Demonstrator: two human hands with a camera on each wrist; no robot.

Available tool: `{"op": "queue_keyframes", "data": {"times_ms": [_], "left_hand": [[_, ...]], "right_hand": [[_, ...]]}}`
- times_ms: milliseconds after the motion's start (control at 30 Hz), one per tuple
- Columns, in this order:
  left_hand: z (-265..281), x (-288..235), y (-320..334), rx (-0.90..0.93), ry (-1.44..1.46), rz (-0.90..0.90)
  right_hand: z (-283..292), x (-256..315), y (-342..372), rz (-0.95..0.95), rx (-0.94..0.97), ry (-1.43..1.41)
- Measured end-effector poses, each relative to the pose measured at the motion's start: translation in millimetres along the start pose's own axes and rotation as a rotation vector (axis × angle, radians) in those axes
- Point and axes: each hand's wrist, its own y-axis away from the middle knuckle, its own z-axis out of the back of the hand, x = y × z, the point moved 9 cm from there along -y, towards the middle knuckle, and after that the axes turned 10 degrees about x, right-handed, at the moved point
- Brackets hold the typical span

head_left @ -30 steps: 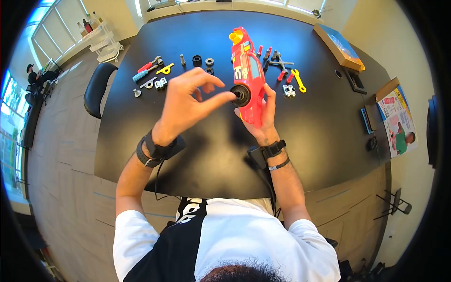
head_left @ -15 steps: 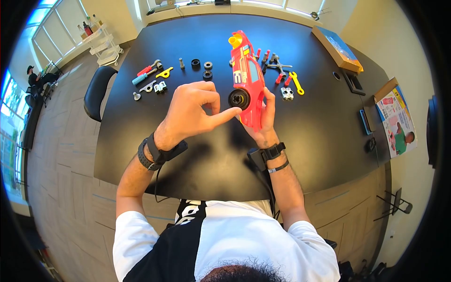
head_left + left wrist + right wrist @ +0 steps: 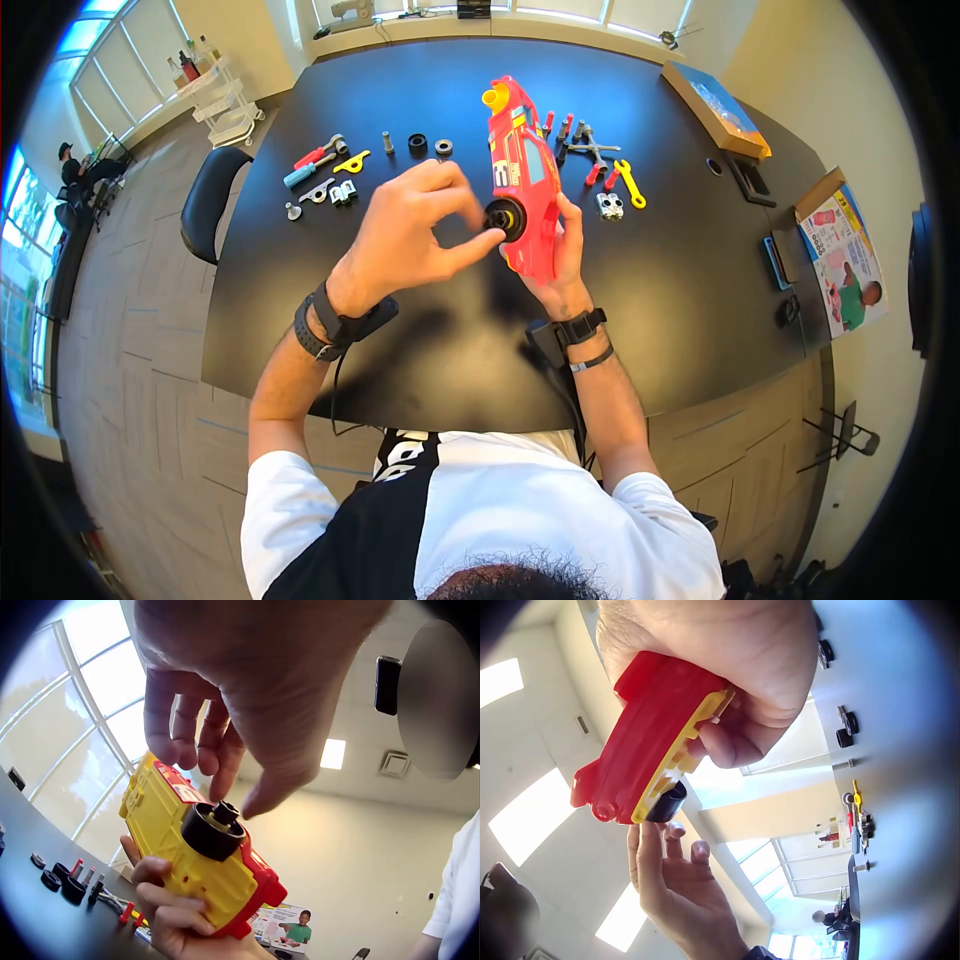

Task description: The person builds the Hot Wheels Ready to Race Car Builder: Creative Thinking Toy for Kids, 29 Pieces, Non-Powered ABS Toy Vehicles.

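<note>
On the dark, glossy bench (image 3: 700, 290), towards the left: blue-handled tool (image 3: 305, 175), yellow piece (image 3: 352, 162), black ring (image 3: 417, 143). Towards the right: grey cross-shaped wrench (image 3: 594, 150), yellow spanner (image 3: 630, 184), silver block (image 3: 610, 206). Near the right edge, open cardboard tray (image 3: 715, 105) and printed box (image 3: 845, 255). Beyond, black chair (image 3: 213, 200), white cart (image 3: 228, 110) with bottles (image 3: 189, 67), and, farther left, a seated person (image 3: 75, 165).

Held up over the bench: red-and-yellow toy car (image 3: 527, 170), clamped in the right hand (image 3: 562, 282). At its black wheel (image 3: 210, 838), left hand (image 3: 412, 225), thumb and forefinger tips by the black nut (image 3: 226, 811); pinching or slightly apart, cannot tell.

From the head, mainly red body and decals. From the left wrist, yellow underside with right-hand fingers bent against it, nut jutting from the wheel, plus ceiling light (image 3: 333, 754) and tall window (image 3: 105, 667). From the right wrist, red side and just part of the wheel, below the yellow edge.
</note>
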Motion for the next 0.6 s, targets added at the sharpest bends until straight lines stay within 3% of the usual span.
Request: {"op": "queue_keyframes", "data": {"times_ms": [67, 100, 167, 300, 433, 500, 600], "left_hand": [[-9, 18, 6, 0.228, -0.018, 0.193], [-12, 14, 3, 0.227, -0.019, 0.192], [-4, -4, -8, 0.044, 0.165, 0.105], [-7, 7, -4, 0.086, -0.087, 0.049], [-3, 3, -11, 0.006, 0.043, 0.115], [-12, -4, -10, -0.003, 0.019, -0.073], [-16, 16, -4, 0.083, -0.045, 0.055]], "right_hand": [[2, 2, 0, 0.015, -0.029, 0.019], [2, 1, 0, 0.010, -0.036, -0.008], [4, 0, 1, 0.003, -0.043, -0.038], [2, 0, 1, -0.016, 0.020, 0.015], [3, 0, 0, -0.005, 0.037, 0.001], [2, 1, 0, -0.008, 0.039, 0.010], [4, 0, 1, -0.012, 0.033, 0.007]]}}
